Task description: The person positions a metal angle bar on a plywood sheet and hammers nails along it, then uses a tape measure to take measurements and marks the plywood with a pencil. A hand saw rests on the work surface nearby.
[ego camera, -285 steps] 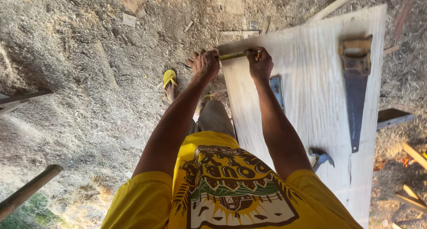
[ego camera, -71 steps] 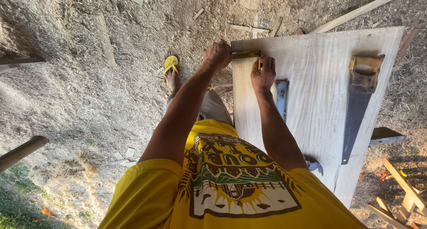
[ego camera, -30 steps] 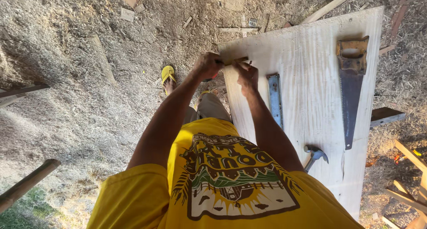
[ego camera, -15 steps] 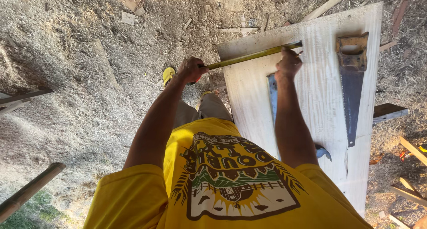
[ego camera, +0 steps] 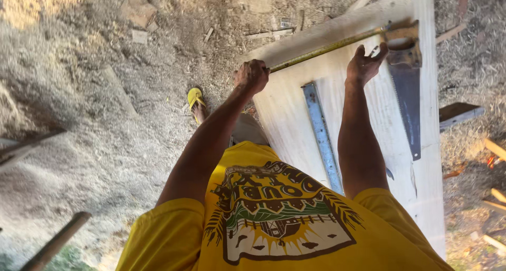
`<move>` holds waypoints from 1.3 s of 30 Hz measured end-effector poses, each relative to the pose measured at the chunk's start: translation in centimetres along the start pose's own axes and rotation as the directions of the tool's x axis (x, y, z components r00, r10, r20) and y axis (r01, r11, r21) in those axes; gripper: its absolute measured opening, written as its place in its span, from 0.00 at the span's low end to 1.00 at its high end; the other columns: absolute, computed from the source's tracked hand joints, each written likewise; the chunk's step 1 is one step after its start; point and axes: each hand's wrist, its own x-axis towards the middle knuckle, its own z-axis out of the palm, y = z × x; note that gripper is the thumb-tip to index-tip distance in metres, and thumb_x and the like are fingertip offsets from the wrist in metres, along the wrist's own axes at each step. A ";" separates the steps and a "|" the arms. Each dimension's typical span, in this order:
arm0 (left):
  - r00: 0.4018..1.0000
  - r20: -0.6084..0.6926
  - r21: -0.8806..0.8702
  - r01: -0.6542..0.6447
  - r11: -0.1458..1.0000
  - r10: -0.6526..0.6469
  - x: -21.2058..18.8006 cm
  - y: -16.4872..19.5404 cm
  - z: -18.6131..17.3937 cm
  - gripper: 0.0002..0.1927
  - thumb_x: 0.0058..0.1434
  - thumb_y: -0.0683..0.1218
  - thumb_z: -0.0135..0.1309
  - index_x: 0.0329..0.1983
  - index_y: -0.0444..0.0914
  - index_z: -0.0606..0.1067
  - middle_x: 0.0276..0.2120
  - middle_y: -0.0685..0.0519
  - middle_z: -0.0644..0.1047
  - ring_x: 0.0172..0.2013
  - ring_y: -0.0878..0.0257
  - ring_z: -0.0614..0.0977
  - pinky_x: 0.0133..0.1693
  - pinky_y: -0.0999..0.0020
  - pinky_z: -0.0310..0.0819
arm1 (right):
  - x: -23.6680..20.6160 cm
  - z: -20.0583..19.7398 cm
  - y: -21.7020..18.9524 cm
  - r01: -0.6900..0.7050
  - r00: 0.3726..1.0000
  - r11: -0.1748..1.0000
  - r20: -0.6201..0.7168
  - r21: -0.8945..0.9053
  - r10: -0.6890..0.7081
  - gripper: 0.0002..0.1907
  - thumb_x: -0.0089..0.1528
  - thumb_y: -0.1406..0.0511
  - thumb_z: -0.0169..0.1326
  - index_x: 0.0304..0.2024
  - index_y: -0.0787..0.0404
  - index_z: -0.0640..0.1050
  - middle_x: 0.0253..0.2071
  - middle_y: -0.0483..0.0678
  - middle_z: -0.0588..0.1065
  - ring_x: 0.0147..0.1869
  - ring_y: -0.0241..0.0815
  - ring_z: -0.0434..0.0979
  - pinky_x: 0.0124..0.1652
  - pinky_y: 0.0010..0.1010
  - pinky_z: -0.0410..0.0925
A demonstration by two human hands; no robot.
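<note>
On the pale board [ego camera: 295, 118], both hands' fingers [ego camera: 252, 71] stretch a yellow tape measure [ego camera: 327, 48].

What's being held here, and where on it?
A yellow tape measure, stretched across the board. The left hand grips its case end at the board's edge; the right hand pins the blade's far end.
</note>
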 end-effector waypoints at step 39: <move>0.994 -0.104 0.072 0.047 0.996 -0.040 2.0 11.4 4.5 0.13 0.64 0.55 0.53 0.44 0.47 0.82 0.45 0.47 0.82 0.51 0.47 0.81 0.54 0.43 0.67 | -9.5 -3.0 -2.4 0.148 0.963 0.986 0.239 -0.083 -0.124 0.14 0.66 0.56 0.55 0.44 0.59 0.79 0.32 0.57 0.80 0.37 0.60 0.82 0.36 0.46 0.73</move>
